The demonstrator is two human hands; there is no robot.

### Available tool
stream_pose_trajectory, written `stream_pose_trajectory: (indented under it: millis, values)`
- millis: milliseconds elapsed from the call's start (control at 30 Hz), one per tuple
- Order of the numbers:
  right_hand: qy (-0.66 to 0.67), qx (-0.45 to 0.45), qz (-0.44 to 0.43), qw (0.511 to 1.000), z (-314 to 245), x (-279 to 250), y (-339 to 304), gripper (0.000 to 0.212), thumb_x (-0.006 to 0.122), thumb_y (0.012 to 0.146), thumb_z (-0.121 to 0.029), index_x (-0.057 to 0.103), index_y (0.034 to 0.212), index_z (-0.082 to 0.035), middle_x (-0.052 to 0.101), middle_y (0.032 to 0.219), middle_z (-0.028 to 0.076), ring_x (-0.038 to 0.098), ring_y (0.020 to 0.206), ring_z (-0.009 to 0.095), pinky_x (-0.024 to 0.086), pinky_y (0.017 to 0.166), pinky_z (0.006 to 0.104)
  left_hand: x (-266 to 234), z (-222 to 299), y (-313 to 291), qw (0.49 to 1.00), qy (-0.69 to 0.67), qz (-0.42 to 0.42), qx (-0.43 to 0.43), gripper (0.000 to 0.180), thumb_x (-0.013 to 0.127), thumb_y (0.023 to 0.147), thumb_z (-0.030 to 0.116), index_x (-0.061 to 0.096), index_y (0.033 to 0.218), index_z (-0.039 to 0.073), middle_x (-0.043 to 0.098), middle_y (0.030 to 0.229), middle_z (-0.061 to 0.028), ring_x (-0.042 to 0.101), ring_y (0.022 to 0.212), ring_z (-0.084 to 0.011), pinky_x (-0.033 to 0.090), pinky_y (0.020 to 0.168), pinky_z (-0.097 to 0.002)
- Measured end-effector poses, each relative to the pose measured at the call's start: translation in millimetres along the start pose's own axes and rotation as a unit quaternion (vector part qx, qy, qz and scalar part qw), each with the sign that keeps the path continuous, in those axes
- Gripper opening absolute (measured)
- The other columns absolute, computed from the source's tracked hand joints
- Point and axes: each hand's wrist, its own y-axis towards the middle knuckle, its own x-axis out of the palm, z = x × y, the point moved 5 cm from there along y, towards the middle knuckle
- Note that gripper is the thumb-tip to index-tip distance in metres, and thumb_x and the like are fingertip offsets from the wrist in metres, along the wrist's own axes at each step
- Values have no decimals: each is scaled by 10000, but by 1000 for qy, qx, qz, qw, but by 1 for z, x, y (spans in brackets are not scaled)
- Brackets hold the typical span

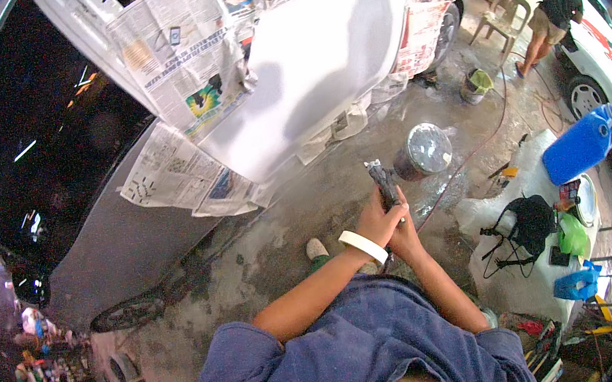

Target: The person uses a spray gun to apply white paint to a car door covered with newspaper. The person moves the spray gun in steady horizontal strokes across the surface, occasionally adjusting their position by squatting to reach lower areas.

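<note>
My two hands are together in front of my body, closed around a dark spray gun [380,175] with a pale metal tip. My left hand [375,222], with a cream band at its wrist, lies over the grip from the left. Beside it, my right hand [402,236] wraps the grip from the right. The finger positions are partly hidden where the hands overlap. Ahead of the gun is a white car panel [299,70], framed by taped newspaper [170,47]. Just right of the gun, a paint-stained round container [427,149] stands on the wet-looking floor.
A thin reddish hose [464,169] crosses the floor on the right. Beyond it are a black bag [528,223], a blue jug [583,144] and a plastic chair [504,19]. Two people [556,4] stand at the far right near a white car. Clutter fills the lower left.
</note>
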Motion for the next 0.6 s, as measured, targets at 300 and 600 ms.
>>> stream_pose_trajectory:
  millis: [300,600]
  values:
    - [-13,152,-88,984,-34,90,71,575,686,913,-218,459,1399,-10,689,1041,144,658,973,183,514,851,338,-124,-28,-25,980,38,153,119,373,592,930,167,553,1276,32,646,943,-133,622,895,-271,492,803,-389]
    - [-65,217,-46,973,-17,224,128,600,709,894,-352,536,1317,36,673,1105,288,680,1026,341,517,861,407,-224,-159,-32,938,-294,9,-183,296,592,985,163,556,1266,80,638,1111,-24,631,1004,-162,524,892,-323]
